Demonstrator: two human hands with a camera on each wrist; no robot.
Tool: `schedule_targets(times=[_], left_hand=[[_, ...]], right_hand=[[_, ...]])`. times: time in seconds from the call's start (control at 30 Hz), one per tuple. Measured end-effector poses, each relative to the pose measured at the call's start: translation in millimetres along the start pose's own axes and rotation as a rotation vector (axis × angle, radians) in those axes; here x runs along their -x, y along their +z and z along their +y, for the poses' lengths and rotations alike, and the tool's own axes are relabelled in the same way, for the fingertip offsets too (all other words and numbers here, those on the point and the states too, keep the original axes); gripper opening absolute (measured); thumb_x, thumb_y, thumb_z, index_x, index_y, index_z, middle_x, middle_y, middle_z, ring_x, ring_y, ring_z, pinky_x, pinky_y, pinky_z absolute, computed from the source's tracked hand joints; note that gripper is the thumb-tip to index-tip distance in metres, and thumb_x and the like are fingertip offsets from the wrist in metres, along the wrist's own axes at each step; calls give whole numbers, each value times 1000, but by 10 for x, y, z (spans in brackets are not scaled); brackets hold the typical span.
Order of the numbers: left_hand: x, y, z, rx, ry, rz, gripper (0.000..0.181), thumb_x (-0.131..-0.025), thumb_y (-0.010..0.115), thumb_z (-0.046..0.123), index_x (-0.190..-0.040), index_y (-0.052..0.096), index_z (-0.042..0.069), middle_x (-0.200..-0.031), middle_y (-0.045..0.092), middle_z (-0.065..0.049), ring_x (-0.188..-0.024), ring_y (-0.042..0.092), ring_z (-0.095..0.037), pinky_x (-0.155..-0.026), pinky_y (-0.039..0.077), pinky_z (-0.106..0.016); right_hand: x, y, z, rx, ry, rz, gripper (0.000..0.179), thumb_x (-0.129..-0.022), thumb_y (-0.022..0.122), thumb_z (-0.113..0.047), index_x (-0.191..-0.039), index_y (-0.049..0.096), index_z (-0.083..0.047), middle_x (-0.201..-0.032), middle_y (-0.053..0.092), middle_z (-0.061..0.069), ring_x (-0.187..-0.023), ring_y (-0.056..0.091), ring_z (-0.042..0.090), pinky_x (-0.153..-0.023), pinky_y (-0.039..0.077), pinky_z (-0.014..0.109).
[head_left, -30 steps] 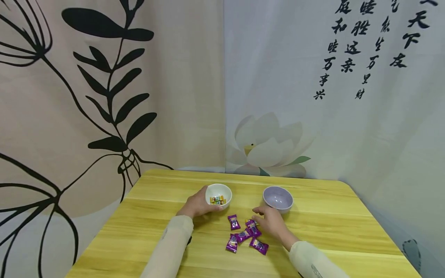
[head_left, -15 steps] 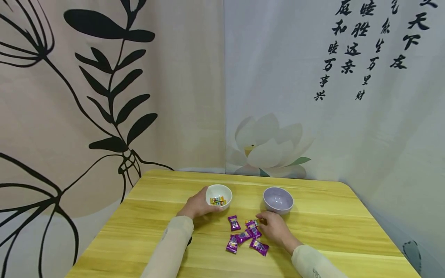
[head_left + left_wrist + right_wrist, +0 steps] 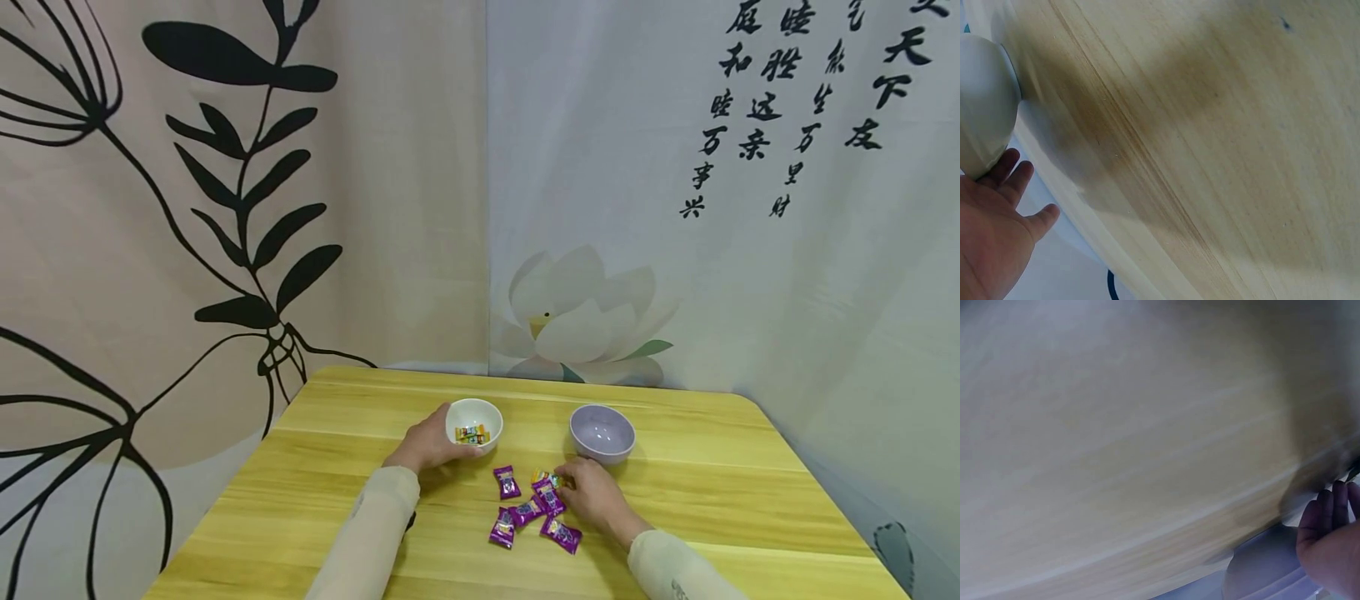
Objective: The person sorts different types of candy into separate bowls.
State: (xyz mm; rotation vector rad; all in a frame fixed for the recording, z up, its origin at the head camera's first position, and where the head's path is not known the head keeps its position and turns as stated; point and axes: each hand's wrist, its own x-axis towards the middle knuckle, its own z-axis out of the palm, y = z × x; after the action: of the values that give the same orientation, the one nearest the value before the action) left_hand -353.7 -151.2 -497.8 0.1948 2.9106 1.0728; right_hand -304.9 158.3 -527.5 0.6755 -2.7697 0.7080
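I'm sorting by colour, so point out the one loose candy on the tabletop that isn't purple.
The small yellow-wrapped candy right next to the right hand; the other loose ones are five small purple-wrapped candies.

Indoors it was, home or studio unclear: cloth curtains (image 3: 412,208), printed with leaves (image 3: 309,277) and brush lettering (image 3: 782,64), hung right behind a plain wooden table (image 3: 720,467)!

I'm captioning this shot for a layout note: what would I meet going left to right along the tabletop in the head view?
The person's left hand → a round white bowl → five small purple-wrapped candies → a round lavender bowl.
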Motion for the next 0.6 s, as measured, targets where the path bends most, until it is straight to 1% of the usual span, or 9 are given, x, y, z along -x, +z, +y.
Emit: schedule_targets(times=[0.13,0.23,0.37,0.6], left_hand=[[9,0,6,2,0,1,102,-67,86,59,-146,40,12,-130,59,-5,-113,57,-28,-99,45,-52],[19,-3,16,6,3,1,102,-67,86,58,-146,40,11,-130,59,-7,-112,57,-29,-98,46,-53],[23,-4,25,14,4,-2,102,-68,86,58,-146,40,11,-129,59,-8,-111,58,-29,-97,46,-54],[20,-5,22,10,-3,3,101,-67,86,58,-145,40,13,-128,59,-6,-111,57,-27,-98,46,-52]], right_hand=[[9,3,-16,36,-3,5,22,-79,79,-8,-99,74,-3,-91,65,6,-90,61,25,-85,50,46],[10,7,-38,38,2,16,22,-80,80,-9,-99,74,-2,-89,63,5,-86,59,23,-83,51,45],[-4,-4,-74,1,34,35,24,-81,78,-11,-102,74,-1,-88,61,4,-84,57,21,-80,50,44],[-46,-24,-119,-65,90,63,29,-84,78,-16,-109,73,-2,-95,64,5,-89,60,22,-85,51,46]])
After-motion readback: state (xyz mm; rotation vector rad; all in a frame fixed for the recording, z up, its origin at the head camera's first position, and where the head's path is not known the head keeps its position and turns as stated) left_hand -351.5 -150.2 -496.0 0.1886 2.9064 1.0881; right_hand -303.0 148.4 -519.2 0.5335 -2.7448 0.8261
